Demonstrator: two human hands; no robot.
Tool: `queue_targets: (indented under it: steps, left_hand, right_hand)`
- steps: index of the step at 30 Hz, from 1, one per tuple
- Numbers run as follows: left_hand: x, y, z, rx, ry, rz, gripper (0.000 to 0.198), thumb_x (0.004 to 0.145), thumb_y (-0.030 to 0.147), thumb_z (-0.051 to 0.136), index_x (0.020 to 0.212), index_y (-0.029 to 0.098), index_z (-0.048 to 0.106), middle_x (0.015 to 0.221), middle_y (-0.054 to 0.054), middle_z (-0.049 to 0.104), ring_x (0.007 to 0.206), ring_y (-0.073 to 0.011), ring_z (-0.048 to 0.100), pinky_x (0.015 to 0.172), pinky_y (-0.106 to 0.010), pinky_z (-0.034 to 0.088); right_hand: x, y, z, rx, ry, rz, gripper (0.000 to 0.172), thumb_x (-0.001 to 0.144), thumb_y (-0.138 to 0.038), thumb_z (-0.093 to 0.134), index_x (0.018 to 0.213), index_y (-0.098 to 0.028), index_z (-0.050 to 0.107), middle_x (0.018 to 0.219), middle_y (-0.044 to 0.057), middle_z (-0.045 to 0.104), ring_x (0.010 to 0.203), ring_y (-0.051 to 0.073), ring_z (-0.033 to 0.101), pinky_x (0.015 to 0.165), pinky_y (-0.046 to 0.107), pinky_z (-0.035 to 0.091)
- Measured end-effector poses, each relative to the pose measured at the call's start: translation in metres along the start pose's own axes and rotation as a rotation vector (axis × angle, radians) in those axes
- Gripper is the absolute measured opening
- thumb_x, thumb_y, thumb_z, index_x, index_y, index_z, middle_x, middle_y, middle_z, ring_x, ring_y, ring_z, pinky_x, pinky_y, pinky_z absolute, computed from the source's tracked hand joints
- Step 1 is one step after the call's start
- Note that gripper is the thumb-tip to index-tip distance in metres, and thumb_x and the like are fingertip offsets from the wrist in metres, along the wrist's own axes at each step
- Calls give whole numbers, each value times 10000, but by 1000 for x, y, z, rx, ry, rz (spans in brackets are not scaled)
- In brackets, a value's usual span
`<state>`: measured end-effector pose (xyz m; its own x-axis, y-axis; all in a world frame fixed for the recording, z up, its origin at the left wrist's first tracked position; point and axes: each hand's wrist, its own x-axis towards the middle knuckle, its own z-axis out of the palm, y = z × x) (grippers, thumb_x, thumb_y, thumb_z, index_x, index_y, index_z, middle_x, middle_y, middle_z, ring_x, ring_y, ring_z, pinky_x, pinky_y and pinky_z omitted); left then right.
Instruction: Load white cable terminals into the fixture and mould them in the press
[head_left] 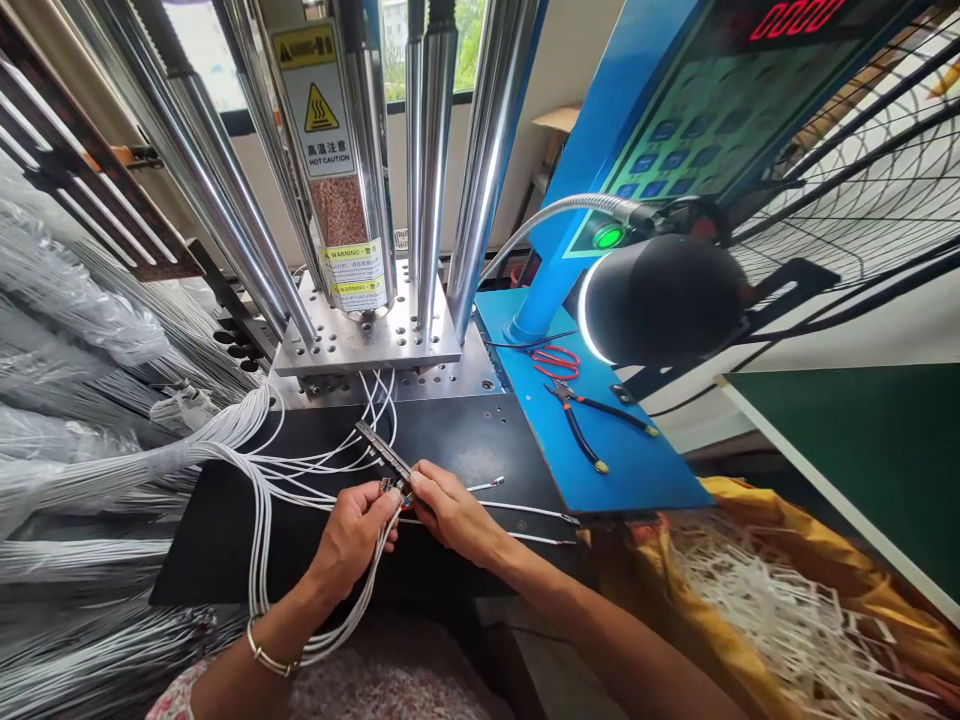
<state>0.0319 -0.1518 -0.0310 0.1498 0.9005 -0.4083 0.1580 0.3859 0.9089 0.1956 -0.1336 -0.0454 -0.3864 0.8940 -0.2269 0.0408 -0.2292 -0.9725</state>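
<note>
My left hand (358, 530) is closed, its thumb and fingers pinching the ends of several white cables (372, 570) that loop down past my wrist. My right hand (450, 510) grips the near end of a narrow dark metal bar (382, 448), which slants away toward the machine. Both hands meet over the black work surface (480, 450). Small connector parts between the fingertips are mostly hidden. A few loose cable ends (555, 515) stick out to the right beneath my right forearm.
Ahead stands a press with a drilled metal plate (367, 350) and steel columns. On the blue base (622, 475) lie pliers (589, 410) and red-handled scissors (556, 360). A lit round lamp (660, 300) hangs at right. White cable bundles (82, 470) fill the left; a yellow bag (705, 620) holds white scraps.
</note>
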Motion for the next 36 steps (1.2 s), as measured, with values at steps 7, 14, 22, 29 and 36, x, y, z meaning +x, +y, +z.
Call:
queue_targets:
  steps: [7, 14, 22, 29, 36]
  left_hand:
    - [0, 4, -2, -31, -10, -15, 379, 800, 510, 643, 709, 146, 591, 525, 54, 423, 452, -64, 359, 418, -169, 307]
    - [10, 2, -19, 90, 119, 74, 369, 851, 499, 586, 939, 143, 628, 634, 10, 585, 478, -97, 518, 442, -188, 420]
    - [8, 1, -14, -91, 113, 41, 363, 859, 497, 596, 883, 137, 641, 636, 46, 474, 466, -44, 379, 397, -137, 297]
    - [8, 3, -12, -108, 95, 18, 362, 863, 484, 599, 871, 127, 659, 645, 38, 478, 507, -57, 418, 432, -144, 340]
    - [8, 2, -13, -139, 98, 40, 361, 842, 481, 622, 878, 127, 684, 647, 27, 499, 520, -70, 441, 441, -162, 355]
  right_hand:
    - [-1, 1, -4, -278, -32, -85, 306, 990, -397, 316, 755, -215, 388, 651, -38, 437, 610, 128, 402, 568, 254, 306]
    - [-2, 5, -1, -110, 80, -56, 309, 984, -396, 346, 737, -214, 383, 610, -52, 400, 571, 113, 385, 552, 248, 303]
    - [-6, 0, 0, 4, 15, -36, 322, 966, -433, 381, 729, -215, 381, 562, -66, 371, 497, 94, 338, 488, 231, 276]
    - [-7, 2, 0, 33, -13, -27, 309, 968, -428, 379, 748, -212, 390, 554, -72, 373, 485, 87, 331, 480, 222, 267]
    - [-5, 4, -2, -42, -3, -34, 312, 977, -415, 358, 745, -210, 395, 593, -60, 370, 520, 96, 342, 499, 229, 270]
